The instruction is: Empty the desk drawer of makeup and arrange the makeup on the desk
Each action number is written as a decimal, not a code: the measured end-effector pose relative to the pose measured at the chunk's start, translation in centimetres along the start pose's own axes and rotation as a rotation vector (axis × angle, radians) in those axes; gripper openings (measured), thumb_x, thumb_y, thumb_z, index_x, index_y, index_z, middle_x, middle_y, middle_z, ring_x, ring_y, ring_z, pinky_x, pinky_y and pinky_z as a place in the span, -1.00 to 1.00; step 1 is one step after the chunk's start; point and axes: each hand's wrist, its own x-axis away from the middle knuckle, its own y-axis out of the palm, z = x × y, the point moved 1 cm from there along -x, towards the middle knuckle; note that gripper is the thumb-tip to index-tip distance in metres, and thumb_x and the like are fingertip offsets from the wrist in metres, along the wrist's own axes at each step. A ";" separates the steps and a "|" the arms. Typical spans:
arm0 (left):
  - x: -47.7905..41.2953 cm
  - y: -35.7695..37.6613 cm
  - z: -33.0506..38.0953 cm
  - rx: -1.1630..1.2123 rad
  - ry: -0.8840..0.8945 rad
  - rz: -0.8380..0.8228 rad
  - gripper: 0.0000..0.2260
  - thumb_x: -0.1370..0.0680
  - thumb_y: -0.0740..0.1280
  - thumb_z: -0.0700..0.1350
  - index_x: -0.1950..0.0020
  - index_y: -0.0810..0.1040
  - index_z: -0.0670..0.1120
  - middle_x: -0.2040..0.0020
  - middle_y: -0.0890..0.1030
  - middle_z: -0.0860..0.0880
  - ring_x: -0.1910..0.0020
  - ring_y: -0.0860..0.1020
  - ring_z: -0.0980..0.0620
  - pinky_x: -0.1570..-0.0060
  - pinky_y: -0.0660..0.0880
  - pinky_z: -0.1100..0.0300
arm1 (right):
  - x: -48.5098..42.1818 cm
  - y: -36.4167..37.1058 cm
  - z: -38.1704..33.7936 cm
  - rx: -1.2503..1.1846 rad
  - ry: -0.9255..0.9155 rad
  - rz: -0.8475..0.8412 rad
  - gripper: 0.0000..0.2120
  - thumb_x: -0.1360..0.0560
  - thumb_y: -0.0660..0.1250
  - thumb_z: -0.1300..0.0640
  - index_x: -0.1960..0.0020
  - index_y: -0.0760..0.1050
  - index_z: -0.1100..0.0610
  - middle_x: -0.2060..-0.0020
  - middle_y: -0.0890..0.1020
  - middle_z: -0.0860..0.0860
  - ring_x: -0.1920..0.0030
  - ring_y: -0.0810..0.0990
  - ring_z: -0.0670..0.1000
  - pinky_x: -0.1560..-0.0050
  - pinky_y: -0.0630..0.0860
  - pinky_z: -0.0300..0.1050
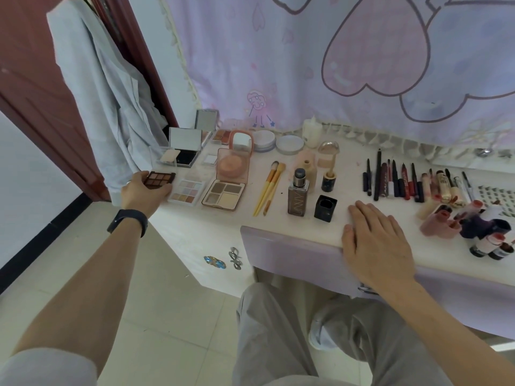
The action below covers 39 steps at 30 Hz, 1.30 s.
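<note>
My left hand (pixel 142 190) grips a small brown eyeshadow palette (pixel 161 179) at the desk's left end, beside a pastel palette (pixel 186 191) and a four-pan palette (pixel 223 194). My right hand (pixel 376 240) lies flat with straight fingers on the white desk (pixel 278 218) at its front edge, above the lilac drawer front (pixel 292 254). Two yellow brushes (pixel 269 185), a brown foundation bottle (pixel 298 195) and a black cap (pixel 325 208) stand in the middle. A row of pencils and liners (pixel 390 179) lies to the right, with lipsticks (pixel 440 221) beyond.
Open compacts (pixel 181 147), a pink mirror compact (pixel 237 160) and round jars (pixel 289 144) line the back of the desk under a lilac curtain (pixel 334 65). A pale garment (pixel 111 107) hangs at the left by a red door. Hair clips (pixel 223 260) stick on the desk's side panel.
</note>
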 end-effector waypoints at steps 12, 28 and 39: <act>0.3 -0.7 0.7 -0.034 0.010 -0.035 -0.48 -0.55 0.40 -0.03 -0.49 0.38 -0.08 -0.32 0.54 -0.19 -0.26 0.50 -0.19 -0.16 0.47 0.00 | -0.2 0.3 0.3 -0.030 -0.007 -0.013 -0.44 -0.66 -0.05 -0.08 -0.61 0.21 0.08 -0.60 0.23 0.00 -0.61 0.14 0.01 -0.61 0.02 0.07; 27.0 11.8 14.0 0.304 0.764 -0.240 -0.71 -0.55 0.33 -0.17 -0.25 0.58 0.02 -0.22 0.58 0.08 -0.25 0.47 0.10 -0.29 0.34 0.36 | 5.3 -1.6 4.0 -0.303 -0.131 0.296 -0.69 -0.54 0.41 0.31 -0.27 0.61 0.29 -0.23 0.66 0.15 -0.32 0.58 0.18 -0.35 0.50 0.15; 31.0 19.9 16.7 -0.248 0.963 -0.317 -0.54 -0.70 0.06 0.07 -0.58 0.28 -0.03 -0.57 0.28 -0.06 -0.58 0.18 -0.05 -0.55 -0.04 0.00 | 8.1 -0.3 8.7 -0.201 -0.166 0.372 -0.60 -0.65 0.14 0.07 -0.36 0.57 0.20 -0.37 0.57 0.12 -0.41 0.51 0.13 -0.39 0.43 0.24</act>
